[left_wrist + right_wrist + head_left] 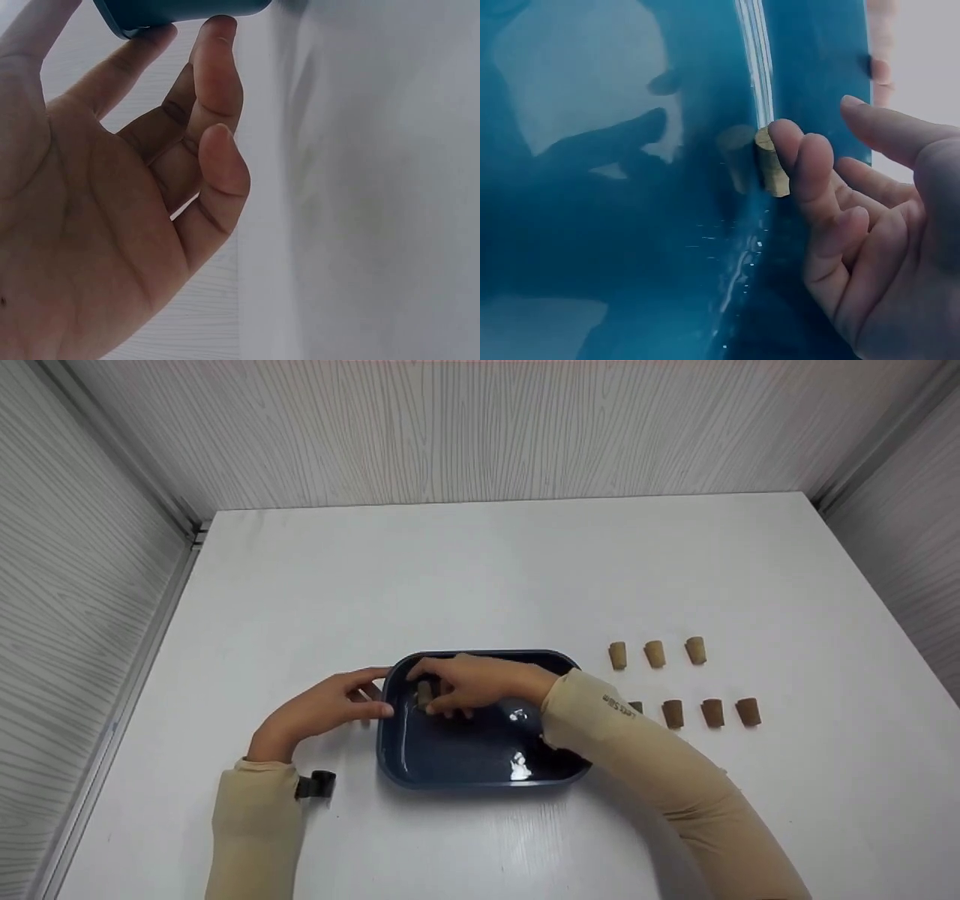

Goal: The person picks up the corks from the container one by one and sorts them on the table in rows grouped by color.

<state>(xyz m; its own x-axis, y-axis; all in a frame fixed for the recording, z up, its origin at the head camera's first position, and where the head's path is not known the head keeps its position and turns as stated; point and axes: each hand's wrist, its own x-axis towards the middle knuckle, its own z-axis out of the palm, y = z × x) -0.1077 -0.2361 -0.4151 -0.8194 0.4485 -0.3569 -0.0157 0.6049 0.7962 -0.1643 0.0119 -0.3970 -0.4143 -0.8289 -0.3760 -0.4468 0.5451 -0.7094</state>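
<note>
A dark blue tray (465, 784) lies on the white table. My left hand (322, 709) holds its left side, the thumb over the rim and a fingertip against the outer wall (187, 9). Over the tray's far left corner reaches my right hand (472, 682). One tapered cork stopper (424, 694) stands there inside the tray, beside the wall. In the right wrist view, a bent fingertip touches or overlaps this cork (771, 165), while the uppermost finger stays apart from it.
To the right of the tray, three light corks (655, 654) stand in a row. Nearer lies a row of several darker corks (712, 712), one partly hidden by the right sleeve (637, 742). A patterned wall panel (480, 431) rises behind the table.
</note>
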